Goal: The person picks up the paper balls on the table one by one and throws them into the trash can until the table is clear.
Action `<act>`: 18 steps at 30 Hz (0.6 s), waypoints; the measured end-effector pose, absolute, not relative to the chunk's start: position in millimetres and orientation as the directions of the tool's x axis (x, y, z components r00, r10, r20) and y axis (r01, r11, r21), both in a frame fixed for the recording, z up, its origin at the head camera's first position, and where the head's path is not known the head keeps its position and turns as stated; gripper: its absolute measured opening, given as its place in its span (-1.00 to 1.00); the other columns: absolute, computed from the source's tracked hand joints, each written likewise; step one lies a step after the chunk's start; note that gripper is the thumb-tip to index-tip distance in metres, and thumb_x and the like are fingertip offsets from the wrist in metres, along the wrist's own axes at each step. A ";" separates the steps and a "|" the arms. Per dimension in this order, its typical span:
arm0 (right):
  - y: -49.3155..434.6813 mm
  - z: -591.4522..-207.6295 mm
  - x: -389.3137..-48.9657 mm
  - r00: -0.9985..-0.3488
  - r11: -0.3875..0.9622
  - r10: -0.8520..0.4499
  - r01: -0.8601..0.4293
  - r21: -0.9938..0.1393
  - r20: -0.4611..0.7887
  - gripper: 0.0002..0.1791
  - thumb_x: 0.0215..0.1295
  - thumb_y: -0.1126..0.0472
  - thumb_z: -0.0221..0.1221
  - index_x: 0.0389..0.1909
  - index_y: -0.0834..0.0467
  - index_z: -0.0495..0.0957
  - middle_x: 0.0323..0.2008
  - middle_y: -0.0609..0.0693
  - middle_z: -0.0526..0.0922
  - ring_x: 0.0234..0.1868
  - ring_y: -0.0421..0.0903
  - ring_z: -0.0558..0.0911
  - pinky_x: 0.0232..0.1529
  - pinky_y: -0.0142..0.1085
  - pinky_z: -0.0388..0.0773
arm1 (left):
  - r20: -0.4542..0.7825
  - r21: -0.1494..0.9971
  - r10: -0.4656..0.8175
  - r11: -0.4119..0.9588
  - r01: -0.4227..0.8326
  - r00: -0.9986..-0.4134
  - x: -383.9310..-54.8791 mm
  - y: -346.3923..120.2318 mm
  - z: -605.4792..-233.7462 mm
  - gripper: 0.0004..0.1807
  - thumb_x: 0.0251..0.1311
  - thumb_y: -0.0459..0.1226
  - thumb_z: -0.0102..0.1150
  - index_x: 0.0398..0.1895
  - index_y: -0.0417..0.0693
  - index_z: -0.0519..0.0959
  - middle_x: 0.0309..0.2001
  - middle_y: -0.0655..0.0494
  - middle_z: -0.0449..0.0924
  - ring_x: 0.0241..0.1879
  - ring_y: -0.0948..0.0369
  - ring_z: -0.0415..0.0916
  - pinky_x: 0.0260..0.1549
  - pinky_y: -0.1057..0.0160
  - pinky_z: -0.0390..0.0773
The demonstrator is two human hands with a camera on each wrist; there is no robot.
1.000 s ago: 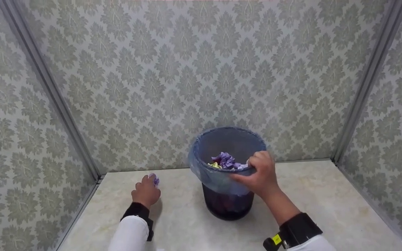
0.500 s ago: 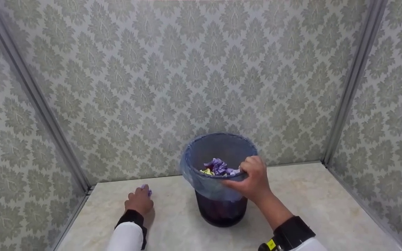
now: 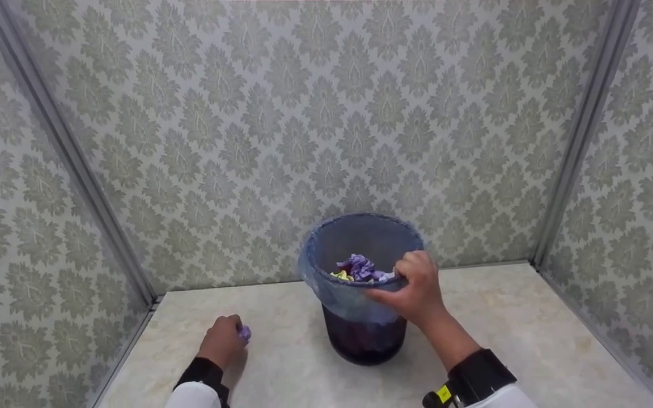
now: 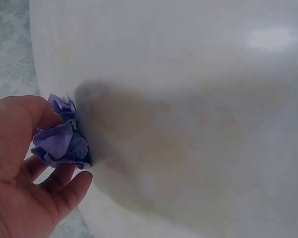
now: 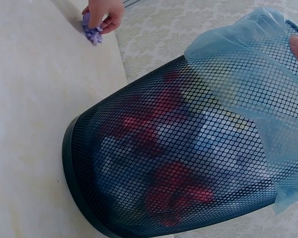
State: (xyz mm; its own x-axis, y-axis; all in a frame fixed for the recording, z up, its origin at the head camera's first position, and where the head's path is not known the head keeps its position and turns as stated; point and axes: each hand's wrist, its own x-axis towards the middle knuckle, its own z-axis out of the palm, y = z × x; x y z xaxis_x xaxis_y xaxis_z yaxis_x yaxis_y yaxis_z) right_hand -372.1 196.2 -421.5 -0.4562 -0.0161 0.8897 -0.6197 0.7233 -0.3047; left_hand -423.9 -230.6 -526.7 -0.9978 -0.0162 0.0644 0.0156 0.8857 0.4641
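A crumpled ball of purple paper [image 4: 62, 144] is pinched between the thumb and fingers of my left hand [image 3: 221, 341], low over the left side of the table. My right hand [image 3: 419, 287] grips the near right rim of a dark mesh wastebasket [image 3: 365, 337], thumb outside and fingers over the edge. A blue plastic bag [image 3: 355, 300] lines the basket and folds down over its rim. Inside lies crumpled paper [image 3: 360, 267] in purple, yellow and white. Through the mesh in the right wrist view, red paper [image 5: 164, 193] shows as well.
The pale marbled table [image 3: 287, 362] runs back to a patterned wall [image 3: 326, 113], with further panels at left and right. The basket stands near the table's back edge, right of the left hand.
My left hand has picked up the purple paper ball and drawn it back toward me, its wrist turning. My right hand keeps its hold on the basket's rim; the head view shifts slightly.
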 end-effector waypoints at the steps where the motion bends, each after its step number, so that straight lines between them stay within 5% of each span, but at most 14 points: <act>1: 196.0 -421.4 -371.6 -0.461 0.721 -0.015 -0.620 -0.310 0.888 -0.14 -0.32 -0.51 0.49 -0.70 0.10 0.21 -0.60 -0.11 0.20 -0.38 -0.13 0.32 -0.26 -0.22 0.15 | 0.053 0.479 -0.011 0.878 0.016 -0.999 -420.9 -232.2 -527.0 -0.89 0.29 -0.32 0.26 -0.30 -0.18 0.55 -0.32 -0.04 0.55 -0.37 0.07 0.53 -0.29 0.02 0.53; 9: 195.0 -424.2 -372.4 -0.456 0.718 -0.015 -0.624 -0.308 0.890 -0.16 -0.33 -0.45 0.52 -0.70 0.11 0.22 -0.61 -0.10 0.20 -0.40 -0.16 0.30 -0.28 -0.23 0.13 | 0.019 0.593 0.010 0.805 0.019 -1.000 -404.3 -238.5 -527.6 -0.82 0.05 -0.39 0.35 -0.40 -0.11 0.50 -0.35 0.04 0.45 -0.33 0.12 0.39 -0.33 0.17 0.39; 18: 196.5 -421.4 -372.6 -0.448 0.711 -0.017 -0.634 -0.304 0.894 -0.15 -0.31 -0.47 0.50 -0.70 0.13 0.23 -0.62 -0.08 0.21 -0.40 -0.14 0.32 -0.27 -0.20 0.15 | 0.140 0.712 -0.047 0.699 0.068 -0.989 -368.3 -224.9 -469.3 -0.83 0.14 -0.38 0.26 -0.20 -0.06 0.56 -0.08 -0.04 0.50 -0.16 0.11 0.47 -0.29 0.22 0.49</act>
State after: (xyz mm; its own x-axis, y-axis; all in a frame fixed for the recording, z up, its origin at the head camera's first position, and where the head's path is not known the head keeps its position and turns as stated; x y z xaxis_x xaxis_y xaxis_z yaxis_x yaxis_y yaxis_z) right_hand -372.6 196.5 -421.4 -0.4482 -0.0174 0.8938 -0.6338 0.7112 -0.3040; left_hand -368.3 -224.9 -469.3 -0.9890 -0.0472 0.1401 0.0676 0.6985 0.7124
